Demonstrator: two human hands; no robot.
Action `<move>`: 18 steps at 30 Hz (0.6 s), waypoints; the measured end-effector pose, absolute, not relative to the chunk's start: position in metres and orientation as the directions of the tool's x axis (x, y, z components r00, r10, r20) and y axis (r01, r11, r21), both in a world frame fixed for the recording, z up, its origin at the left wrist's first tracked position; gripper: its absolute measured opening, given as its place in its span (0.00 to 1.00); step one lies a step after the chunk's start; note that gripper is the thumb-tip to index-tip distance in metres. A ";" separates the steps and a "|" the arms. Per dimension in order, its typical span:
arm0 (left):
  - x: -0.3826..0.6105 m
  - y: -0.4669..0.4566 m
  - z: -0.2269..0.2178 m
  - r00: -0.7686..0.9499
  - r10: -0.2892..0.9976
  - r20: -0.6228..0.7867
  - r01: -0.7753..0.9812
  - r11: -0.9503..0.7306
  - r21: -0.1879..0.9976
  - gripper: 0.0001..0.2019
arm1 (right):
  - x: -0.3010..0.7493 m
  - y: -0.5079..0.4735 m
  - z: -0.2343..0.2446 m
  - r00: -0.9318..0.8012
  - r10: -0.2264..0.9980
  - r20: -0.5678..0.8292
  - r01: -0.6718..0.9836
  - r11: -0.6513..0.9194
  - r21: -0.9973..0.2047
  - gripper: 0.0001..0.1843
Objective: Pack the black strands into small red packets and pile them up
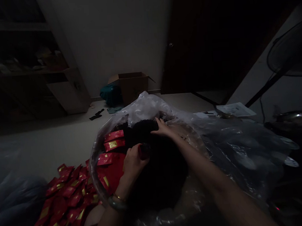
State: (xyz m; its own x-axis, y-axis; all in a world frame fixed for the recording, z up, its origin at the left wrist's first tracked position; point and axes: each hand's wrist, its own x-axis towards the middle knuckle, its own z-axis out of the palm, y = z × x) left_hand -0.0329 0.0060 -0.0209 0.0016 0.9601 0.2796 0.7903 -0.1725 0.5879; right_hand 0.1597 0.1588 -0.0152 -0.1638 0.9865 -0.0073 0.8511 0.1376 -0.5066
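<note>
- A small red packet (144, 151) is gripped between the thumb and fingers of the left hand (133, 160), near the middle of the frame; its dark mouth is turned toward the right.
- The right hand (164, 128) is placed just above and to the right of it, at the upper part of a dark heap (165, 163); its thumb and fingers are parted, but whether any of the dark material is gripped cannot be told.
- The heap is held at the lower centre in a round container lined with clear plastic (94, 165), by which its edge is covered.
- Red packets with gold labels (113, 144) are laid inside the container's left side.
- A larger pile of red packets (68, 192) is spread outside it, at the lower left.
- A bangle (117, 203) is worn on the left wrist.
- A cardboard box (134, 86) and a teal bag (110, 95) are seen side by side at the upper centre.
- A fan (289, 53) is partly shown at the upper right.
</note>
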 end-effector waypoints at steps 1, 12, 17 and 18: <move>-0.033 0.006 -0.021 0.003 0.960 0.279 0.790 -0.174 0.588 0.23 | 0.154 0.168 -0.016 -0.149 0.989 -0.017 0.850 0.119 -0.513 0.55; -0.033 0.005 -0.017 -0.018 0.963 0.270 0.797 -0.149 0.585 0.23 | 0.118 0.175 0.019 -0.444 0.895 -0.040 0.798 0.375 -0.471 0.22; -0.033 0.006 -0.020 -0.020 0.958 0.287 0.785 -0.163 0.598 0.22 | 0.147 0.119 0.050 -0.474 0.880 -0.037 0.786 0.404 -0.468 0.16; -0.033 0.006 -0.020 -0.014 0.956 0.294 0.782 -0.173 0.598 0.22 | 0.152 0.107 0.057 -0.473 0.880 -0.036 0.784 0.402 -0.473 0.16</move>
